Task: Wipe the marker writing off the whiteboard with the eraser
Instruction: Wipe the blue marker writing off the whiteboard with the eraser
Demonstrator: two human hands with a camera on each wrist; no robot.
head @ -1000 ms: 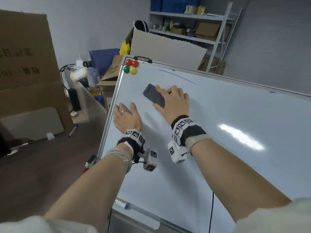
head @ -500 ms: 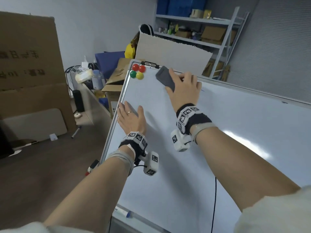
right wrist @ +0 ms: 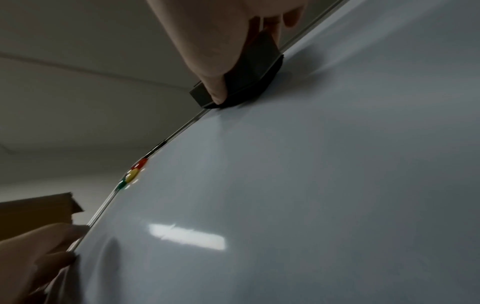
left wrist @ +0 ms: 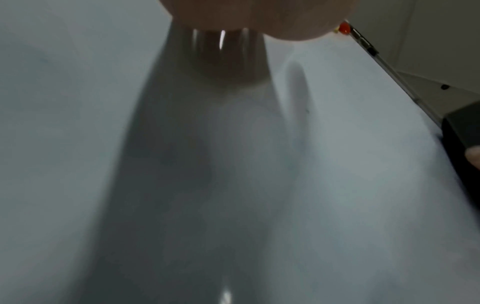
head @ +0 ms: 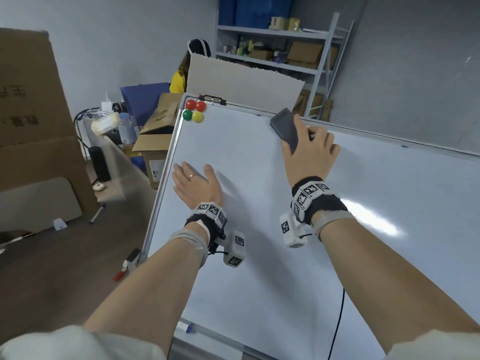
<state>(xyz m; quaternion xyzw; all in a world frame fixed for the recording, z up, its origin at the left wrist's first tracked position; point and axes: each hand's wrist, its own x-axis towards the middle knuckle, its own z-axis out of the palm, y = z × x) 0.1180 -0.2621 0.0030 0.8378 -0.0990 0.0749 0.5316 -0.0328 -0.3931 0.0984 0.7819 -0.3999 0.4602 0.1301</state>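
Observation:
The whiteboard point(head: 259, 229) fills the middle and right of the head view; no writing shows on it. My right hand point(head: 309, 152) grips the dark grey eraser point(head: 285, 129) and presses it against the board's top edge. In the right wrist view the eraser point(right wrist: 246, 82) sits flat on the whiteboard point(right wrist: 311, 185) under my thumb. My left hand point(head: 194, 183) lies flat and open on the board near its left edge, a ring on one finger. The left wrist view shows the whiteboard point(left wrist: 337, 164), my left hand point(left wrist: 259, 18) and the eraser point(left wrist: 462, 139) at the far right.
Round magnets point(head: 194, 110) in red, green and yellow sit in the board's top left corner. A marker point(head: 185, 327) lies in the tray below. Cardboard boxes point(head: 158, 131), a cluttered desk, a seated person in yellow point(head: 179, 81) and metal shelving point(head: 285, 48) stand behind.
My right hand has swept the eraser up and to the right along the board's top edge. The blue line seen there a second ago no longer shows. The left hand has stayed flat.

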